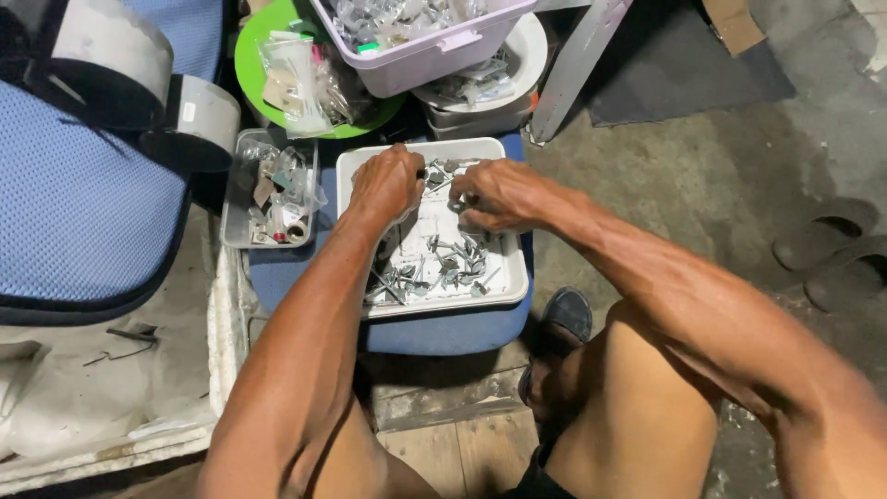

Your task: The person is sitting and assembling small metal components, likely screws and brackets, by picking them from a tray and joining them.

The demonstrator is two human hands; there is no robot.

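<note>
A white rectangular tray (514,279) rests on a blue cushioned stool (443,331) and holds several small grey metal screws and nails (450,261). My left hand (386,183) is over the tray's far left part, fingers curled down among the metal pieces. My right hand (494,192) is beside it over the far middle, fingers pinched on a small metal piece. What exactly each hand grips is hidden by the fingers.
Left of the tray stands a clear plastic box (271,194) of small bagged parts. Behind are a green plate (249,65) with plastic bags, a pale pink bin (434,55) and a white bowl (527,55). A blue padded seat (83,203) lies left. Dark sandals (832,249) sit on concrete right.
</note>
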